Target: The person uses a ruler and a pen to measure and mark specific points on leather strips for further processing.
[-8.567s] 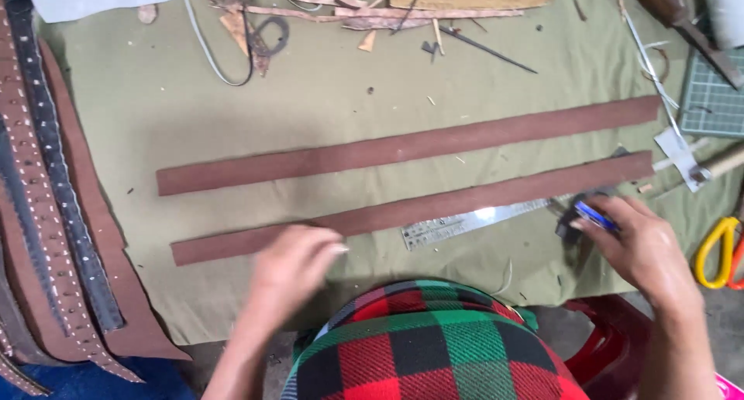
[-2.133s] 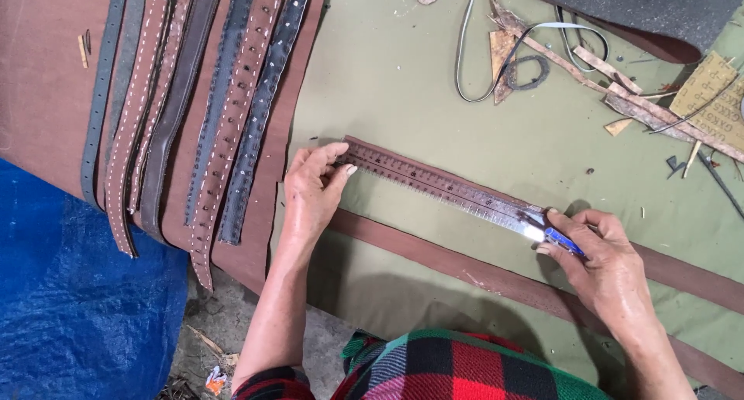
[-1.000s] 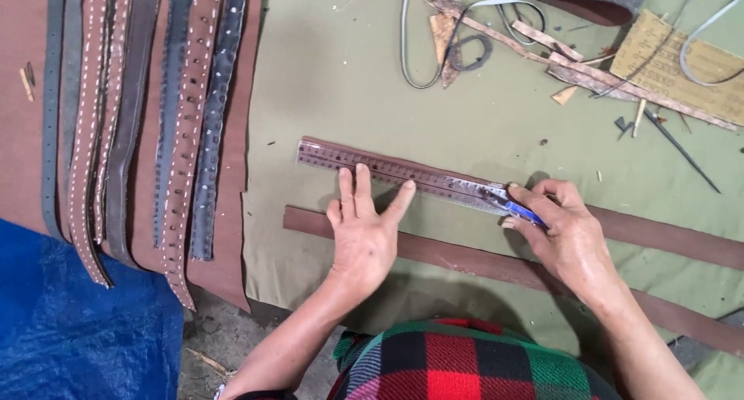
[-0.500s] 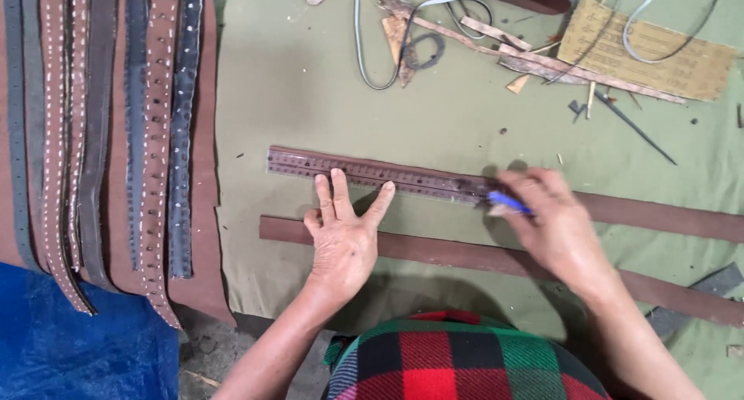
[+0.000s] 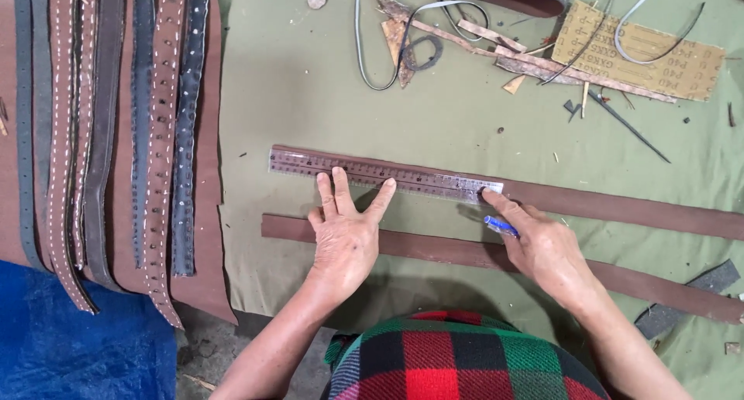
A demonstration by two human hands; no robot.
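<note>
An olive-green cloth (image 5: 310, 82) covers the work surface. At its left edge a row of finished belts (image 5: 116, 129), brown and dark and studded or stitched, lies side by side, running from far to near over a sheet of brown leather.

Two long brown leather strips run left to right across the middle of the cloth. The far strip (image 5: 620, 206) carries a clear ruler (image 5: 372, 171) laid along its left part; the near strip (image 5: 442, 249) lies parallel just nearer the person, passing under both hands.

The left hand (image 5: 345, 241) is open and flat, palm down, its fingertips pressing on the near edge of the ruler around its middle, the heel of the hand resting over the near strip. The right hand (image 5: 542, 249) is closed around a blue pen (image 5: 501, 226), with the forefinger stretched out to the ruler's right end, where its tip touches the far strip.

At the far right lie leather scraps (image 5: 496, 47), a sheet of tan sandpaper (image 5: 643, 51) and a thin dark awl (image 5: 628, 125). A small dark offcut (image 5: 686, 299) lies near the right edge, just beside the near strip.
</note>
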